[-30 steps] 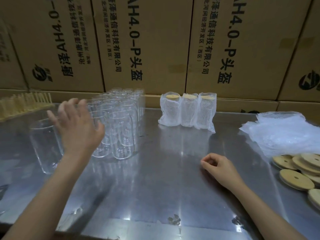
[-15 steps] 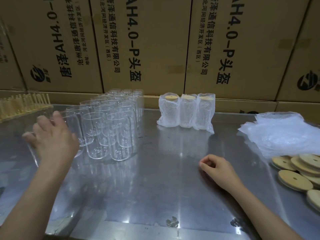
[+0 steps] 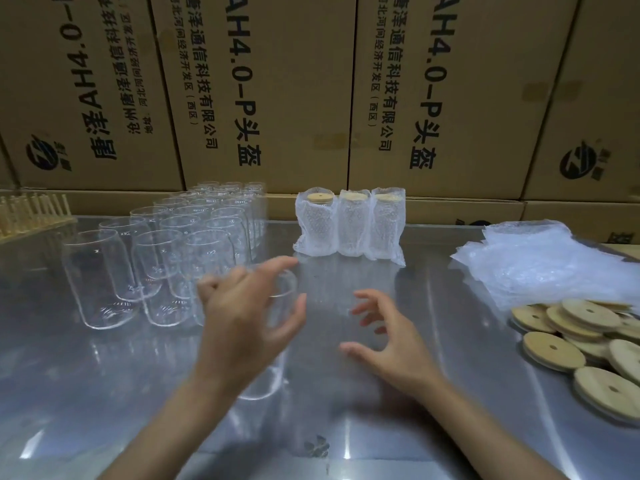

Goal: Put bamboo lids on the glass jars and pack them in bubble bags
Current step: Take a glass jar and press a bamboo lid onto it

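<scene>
One glass jar (image 3: pixel 277 306), blurred, seemingly gripped by left hand (image 3: pixel 242 323); right hand (image 3: pixel 388 344) spread, empty.

Head camera looks down, close over table (image 3: pixel 433 393).

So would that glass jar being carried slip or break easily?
Probably both. The glass jar in the left hand looks smooth and clear, so likely slippery. Its thin walls suggest it is fragile against the metal table. Tall and narrow, it might tip if nudged.
</scene>
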Demonstrator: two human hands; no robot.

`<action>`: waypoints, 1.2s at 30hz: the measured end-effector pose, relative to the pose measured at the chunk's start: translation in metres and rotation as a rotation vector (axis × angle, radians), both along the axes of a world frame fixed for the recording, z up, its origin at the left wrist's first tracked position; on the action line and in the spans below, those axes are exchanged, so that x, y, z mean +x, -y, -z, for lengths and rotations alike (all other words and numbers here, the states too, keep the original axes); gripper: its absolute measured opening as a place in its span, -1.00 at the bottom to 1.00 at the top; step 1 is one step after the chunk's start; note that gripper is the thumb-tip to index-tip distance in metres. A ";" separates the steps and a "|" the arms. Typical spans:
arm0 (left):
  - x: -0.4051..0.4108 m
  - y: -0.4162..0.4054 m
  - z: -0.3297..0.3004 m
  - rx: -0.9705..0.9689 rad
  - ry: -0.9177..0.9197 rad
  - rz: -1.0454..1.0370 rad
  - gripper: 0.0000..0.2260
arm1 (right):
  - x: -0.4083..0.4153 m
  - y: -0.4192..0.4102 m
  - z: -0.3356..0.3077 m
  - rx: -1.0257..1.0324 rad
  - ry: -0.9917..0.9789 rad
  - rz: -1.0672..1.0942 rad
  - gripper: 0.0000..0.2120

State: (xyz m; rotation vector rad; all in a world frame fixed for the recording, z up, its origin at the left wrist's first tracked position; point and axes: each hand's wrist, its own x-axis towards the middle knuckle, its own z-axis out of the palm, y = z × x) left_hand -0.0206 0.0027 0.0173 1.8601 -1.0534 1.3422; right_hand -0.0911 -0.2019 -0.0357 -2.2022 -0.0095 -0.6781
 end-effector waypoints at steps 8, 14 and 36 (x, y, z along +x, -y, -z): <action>-0.024 0.104 -0.001 -0.100 -0.172 0.351 -0.58 | -0.009 0.002 -0.001 -0.060 0.146 0.074 -0.14; -0.002 0.129 0.020 0.014 -0.598 0.495 -0.22 | -0.011 0.046 0.002 0.082 0.166 0.258 -0.07; 0.030 0.146 0.073 0.334 -1.178 0.733 -0.28 | -0.028 0.091 -0.018 0.005 0.228 0.360 -0.31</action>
